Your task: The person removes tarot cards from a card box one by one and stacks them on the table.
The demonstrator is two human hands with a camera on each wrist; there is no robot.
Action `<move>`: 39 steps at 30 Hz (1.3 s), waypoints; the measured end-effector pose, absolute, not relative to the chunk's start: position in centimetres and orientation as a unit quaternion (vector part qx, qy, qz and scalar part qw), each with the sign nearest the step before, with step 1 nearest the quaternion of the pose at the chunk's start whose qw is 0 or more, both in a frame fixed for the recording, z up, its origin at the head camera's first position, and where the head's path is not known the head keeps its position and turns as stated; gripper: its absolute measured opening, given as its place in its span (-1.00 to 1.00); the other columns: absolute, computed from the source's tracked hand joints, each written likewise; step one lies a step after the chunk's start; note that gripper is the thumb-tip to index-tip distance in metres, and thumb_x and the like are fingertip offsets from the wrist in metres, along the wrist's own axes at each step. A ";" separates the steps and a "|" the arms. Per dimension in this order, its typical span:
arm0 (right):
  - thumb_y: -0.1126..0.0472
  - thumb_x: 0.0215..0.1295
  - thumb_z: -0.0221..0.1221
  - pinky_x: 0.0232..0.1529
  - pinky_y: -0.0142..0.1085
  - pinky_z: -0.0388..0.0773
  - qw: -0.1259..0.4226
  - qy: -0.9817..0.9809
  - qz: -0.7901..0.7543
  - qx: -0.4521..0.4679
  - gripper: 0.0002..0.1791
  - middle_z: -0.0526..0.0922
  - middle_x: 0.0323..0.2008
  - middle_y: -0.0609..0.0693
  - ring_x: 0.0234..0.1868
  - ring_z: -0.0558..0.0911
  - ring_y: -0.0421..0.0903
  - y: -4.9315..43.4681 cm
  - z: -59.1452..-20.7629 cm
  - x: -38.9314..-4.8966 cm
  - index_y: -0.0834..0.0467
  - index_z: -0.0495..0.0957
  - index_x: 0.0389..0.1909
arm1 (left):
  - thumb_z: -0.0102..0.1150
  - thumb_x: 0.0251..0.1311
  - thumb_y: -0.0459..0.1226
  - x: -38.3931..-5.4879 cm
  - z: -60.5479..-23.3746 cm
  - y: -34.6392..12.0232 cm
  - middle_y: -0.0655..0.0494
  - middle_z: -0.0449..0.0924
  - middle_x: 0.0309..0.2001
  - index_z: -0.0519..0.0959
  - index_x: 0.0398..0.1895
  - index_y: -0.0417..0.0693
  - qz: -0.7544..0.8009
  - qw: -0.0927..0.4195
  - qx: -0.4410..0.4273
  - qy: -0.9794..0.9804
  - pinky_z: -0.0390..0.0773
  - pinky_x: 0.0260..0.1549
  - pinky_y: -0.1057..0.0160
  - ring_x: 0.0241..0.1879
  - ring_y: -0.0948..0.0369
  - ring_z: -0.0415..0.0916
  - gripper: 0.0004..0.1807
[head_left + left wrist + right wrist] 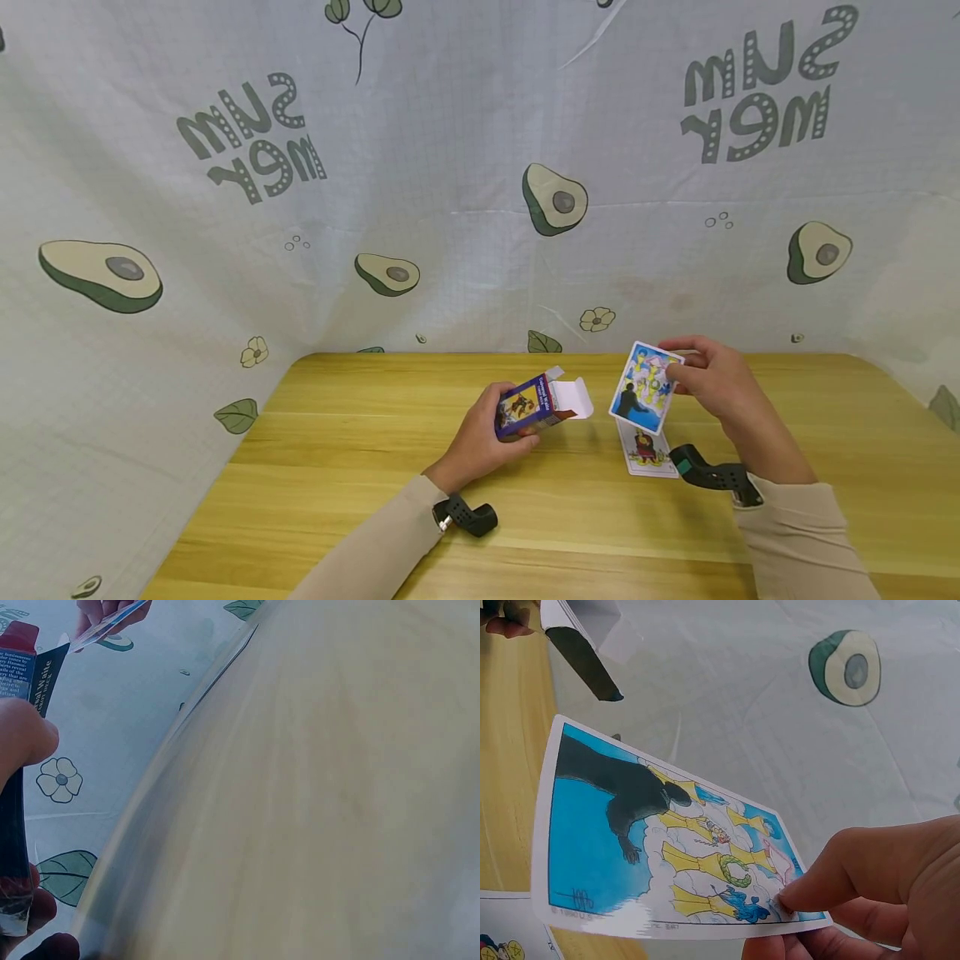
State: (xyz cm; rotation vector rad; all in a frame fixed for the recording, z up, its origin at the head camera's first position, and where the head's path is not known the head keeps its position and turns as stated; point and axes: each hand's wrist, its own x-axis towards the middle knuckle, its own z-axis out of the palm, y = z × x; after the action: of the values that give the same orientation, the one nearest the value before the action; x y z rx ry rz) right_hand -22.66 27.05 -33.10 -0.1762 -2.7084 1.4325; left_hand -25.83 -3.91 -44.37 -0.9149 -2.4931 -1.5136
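Observation:
My left hand (480, 429) grips a dark blue tarot card box (522, 407), its white flap (573, 398) standing open toward the right. In the left wrist view the thumb (30, 735) presses on one side of the box, with fingers on the other side. Between thumb and fingers, my right hand (712, 379) pinches the edge of a picture card (682, 847) showing a dark figure and yellow cups on blue. Below that card, another card (647, 454) lies on the table, partly covered by it in the head view.
The wooden table (337, 467) reaches back to a white cloth (450, 167) printed with avocados and lettering. Each wrist wears a black camera mount, the left one (468, 517) close above the table and the right one (708, 475) beside the lying card.

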 end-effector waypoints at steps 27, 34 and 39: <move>-0.07 0.22 0.29 -0.32 -0.32 0.58 0.022 -0.856 0.510 -0.080 -0.42 0.63 -0.10 0.19 -0.29 0.62 0.04 33.0 -42.2 -28.3 0.16 0.44 0.15 | 0.39 0.03 -0.04 -25.8 -44.3 -3.9 0.14 0.38 0.01 0.23 0.27 0.02 -0.504 0.033 -0.297 -0.810 0.52 -0.12 0.32 -0.08 0.23 0.41 -0.22; -0.06 0.18 0.32 -0.35 -0.36 0.59 -0.002 -0.858 0.505 -0.090 -0.37 0.59 -0.05 0.28 -0.27 0.62 0.05 31.7 -40.7 -26.8 0.24 0.42 0.13 | 0.39 0.03 -0.03 -25.7 -44.2 -4.0 0.12 0.39 0.01 0.24 0.27 0.02 -0.501 0.037 -0.302 -0.810 0.52 -0.14 0.32 -0.09 0.24 0.41 -0.23; 0.15 0.26 0.26 -0.30 -0.30 0.61 -0.032 -0.859 0.503 -0.086 -0.47 0.64 -0.18 0.23 -0.33 0.60 -0.03 29.7 -37.8 -24.7 0.39 0.39 0.13 | 0.39 0.03 -0.02 -25.7 -44.2 -3.9 0.12 0.39 0.01 0.23 0.27 0.02 -0.499 0.037 -0.303 -0.811 0.52 -0.14 0.32 -0.09 0.24 0.41 -0.23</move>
State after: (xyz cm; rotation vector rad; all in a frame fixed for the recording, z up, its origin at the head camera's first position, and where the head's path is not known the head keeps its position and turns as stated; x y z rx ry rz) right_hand -24.75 29.68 -37.78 -0.2749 -2.7568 1.6130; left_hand -25.72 -3.92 -44.17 -0.9299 -2.4905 -1.5321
